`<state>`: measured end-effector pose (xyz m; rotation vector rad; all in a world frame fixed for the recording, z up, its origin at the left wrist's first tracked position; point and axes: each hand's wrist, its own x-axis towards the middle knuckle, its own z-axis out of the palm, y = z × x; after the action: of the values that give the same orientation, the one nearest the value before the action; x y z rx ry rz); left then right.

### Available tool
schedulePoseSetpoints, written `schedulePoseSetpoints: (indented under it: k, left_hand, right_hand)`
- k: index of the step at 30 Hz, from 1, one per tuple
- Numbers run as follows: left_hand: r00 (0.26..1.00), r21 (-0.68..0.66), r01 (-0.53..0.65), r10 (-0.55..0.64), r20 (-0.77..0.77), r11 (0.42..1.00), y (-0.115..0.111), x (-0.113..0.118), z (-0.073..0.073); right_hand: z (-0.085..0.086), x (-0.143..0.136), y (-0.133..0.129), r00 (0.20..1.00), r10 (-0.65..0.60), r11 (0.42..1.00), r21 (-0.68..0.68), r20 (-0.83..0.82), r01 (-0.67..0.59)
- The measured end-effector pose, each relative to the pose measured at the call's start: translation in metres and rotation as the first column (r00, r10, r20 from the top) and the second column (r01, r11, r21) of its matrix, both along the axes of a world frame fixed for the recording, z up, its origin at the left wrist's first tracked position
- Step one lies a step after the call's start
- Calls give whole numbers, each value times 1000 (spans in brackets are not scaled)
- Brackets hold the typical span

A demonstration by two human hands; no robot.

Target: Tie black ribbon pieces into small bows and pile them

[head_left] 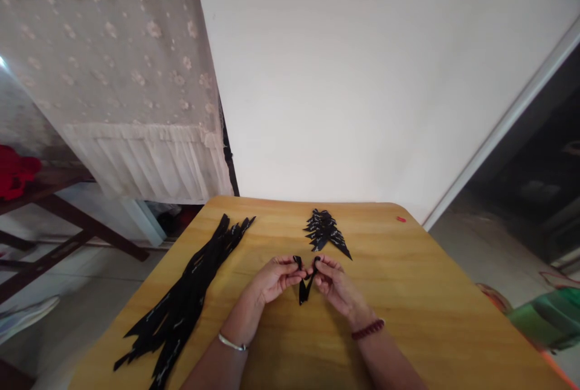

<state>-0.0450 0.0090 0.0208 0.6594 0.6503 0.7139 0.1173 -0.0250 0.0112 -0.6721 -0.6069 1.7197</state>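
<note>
Near the middle of the wooden table, a black ribbon (304,292) is held up between both hands, looped at the top with its ends hanging down. My left hand (278,278) pinches one loop of it, and a silvery bangle circles that wrist. On the other side, my right hand (333,281) pinches the second loop, with a dark red beaded bracelet on the wrist. Long black ribbons (190,287) with pale lettering lie in a bundle at the left. Beyond the hands sits a small pile of black bows (322,228) with pointed ends.
The wooden table (430,293) meets a white wall (326,76) at its far edge. A small red item (401,219) lies at the back right. A lace curtain (149,76) hangs at the left, above a dark wooden frame (67,215). A green object (548,317) stands at the right.
</note>
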Motion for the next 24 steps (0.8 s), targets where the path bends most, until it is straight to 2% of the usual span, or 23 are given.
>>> schedulePoseSetpoints:
  k: [6,14,20,24]
  left_hand:
    - [999,-4,-37,37,11,999,0,2,-1]
    - [997,85,-10,16,-72,996,0,2,-2]
    - [993,159,71,-55,-104,985,-4,6,3]
    - [984,191,137,-112,-138,972,-6,8,6]
  right_hand:
    - [1,-1,1,997,-69,997,-39,15,70]
    - [1,-1,-1,998,-8,1000,15,61,8]
    - [2,-7,-1,988,-65,995,89,141,53]
    - [3,-12,-3,956,-113,987,140,270,77]
